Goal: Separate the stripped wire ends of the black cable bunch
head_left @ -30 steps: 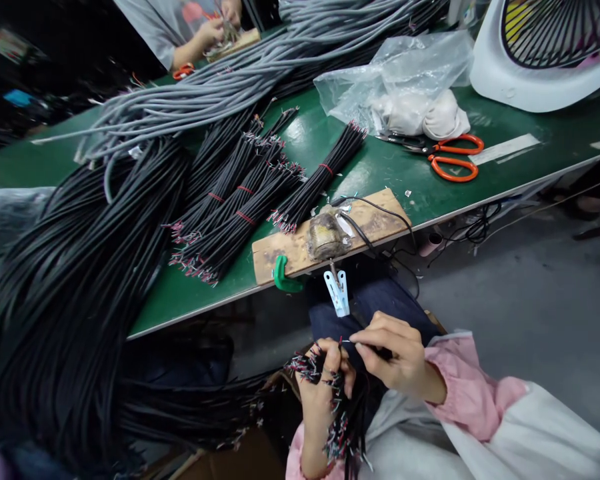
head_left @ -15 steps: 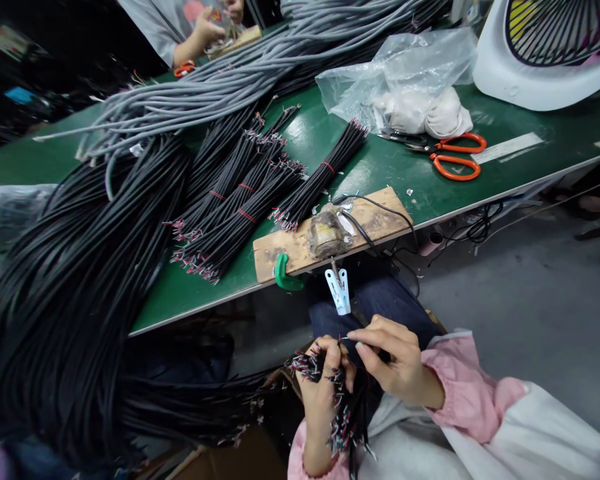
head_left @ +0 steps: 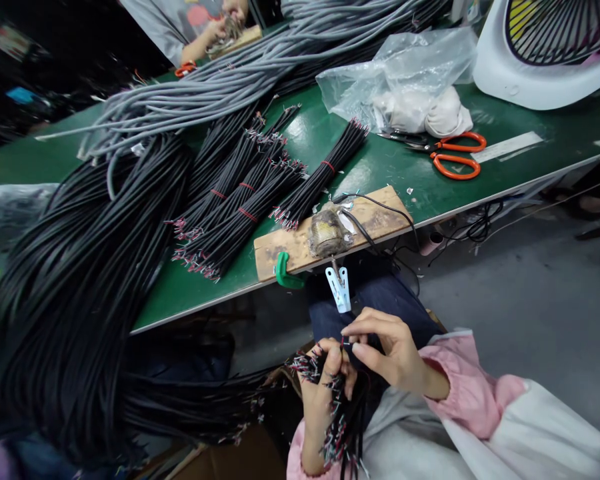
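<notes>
My left hand (head_left: 325,380) is closed around a bunch of thin black cables (head_left: 337,427) low in the middle of the view, above my lap. Stripped ends with red, white and dark cores stick out past its thumb and fingers. My right hand (head_left: 393,347) is just to the right, index finger and thumb apart around one cable's fine wire ends (head_left: 347,343). Its index fingertip appears to touch the red core. Beyond both hands, a light blue clothes-peg-like clip (head_left: 339,290) hangs from a motor-like device (head_left: 326,233) on a wooden board (head_left: 380,217).
A green clamp (head_left: 285,272) grips the board at the table edge. Banded black cable bundles (head_left: 245,200), grey cables (head_left: 205,87) and a long black cable heap (head_left: 80,287) lie leftward. Orange-handled scissors (head_left: 455,157), a plastic bag (head_left: 400,67) and a white fan (head_left: 530,87) are right. A co-worker's hands (head_left: 215,33) work opposite.
My right index finger has lifted slightly and shifted left, from the pale wire end to the red one, and its gap from the thumb has widened. My left hand keeps its hold.
</notes>
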A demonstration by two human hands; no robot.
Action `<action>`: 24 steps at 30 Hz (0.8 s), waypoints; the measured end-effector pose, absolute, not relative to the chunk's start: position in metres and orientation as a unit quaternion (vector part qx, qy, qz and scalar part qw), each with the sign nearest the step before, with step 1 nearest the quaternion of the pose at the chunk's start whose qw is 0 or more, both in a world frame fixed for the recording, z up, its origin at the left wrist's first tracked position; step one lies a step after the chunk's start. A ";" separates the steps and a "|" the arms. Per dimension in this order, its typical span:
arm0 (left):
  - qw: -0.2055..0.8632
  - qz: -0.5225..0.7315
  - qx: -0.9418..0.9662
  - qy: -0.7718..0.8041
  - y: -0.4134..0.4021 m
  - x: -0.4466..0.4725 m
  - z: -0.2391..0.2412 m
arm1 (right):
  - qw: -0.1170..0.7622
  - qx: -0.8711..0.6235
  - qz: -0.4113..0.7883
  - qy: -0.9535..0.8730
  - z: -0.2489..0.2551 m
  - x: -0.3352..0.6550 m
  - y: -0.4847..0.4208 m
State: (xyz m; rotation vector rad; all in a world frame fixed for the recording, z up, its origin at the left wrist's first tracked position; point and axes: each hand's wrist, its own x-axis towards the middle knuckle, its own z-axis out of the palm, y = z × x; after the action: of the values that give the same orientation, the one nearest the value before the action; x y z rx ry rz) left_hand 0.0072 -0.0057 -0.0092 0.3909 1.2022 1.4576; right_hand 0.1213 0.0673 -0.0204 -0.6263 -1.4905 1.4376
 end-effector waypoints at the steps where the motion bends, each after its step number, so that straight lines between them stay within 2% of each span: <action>1: 0.569 0.621 0.161 0.514 -0.006 0.008 -0.009 | 0.477 -0.241 0.590 -0.605 -0.020 0.121 0.069; 6: 0.574 0.613 0.163 0.518 -0.004 0.010 -0.007 | 0.501 -0.232 0.594 -0.585 -0.017 0.117 0.074; 13: 0.514 0.614 0.173 0.573 0.000 0.018 -0.004 | 0.520 -0.272 0.506 -0.632 -0.014 0.117 0.070; 21: 0.521 0.631 0.168 0.549 0.000 0.019 -0.006 | 0.449 -0.267 0.649 -0.553 -0.023 0.118 0.073; 24: 0.524 0.630 0.176 0.546 -0.002 0.020 -0.007 | 0.450 -0.265 0.651 -0.551 -0.023 0.118 0.075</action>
State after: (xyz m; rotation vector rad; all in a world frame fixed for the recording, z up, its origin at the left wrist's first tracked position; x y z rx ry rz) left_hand 0.0198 -0.0016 -0.0072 0.4202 1.3058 1.5068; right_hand 0.1177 0.0746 -0.0230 -0.6553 -1.3617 1.6105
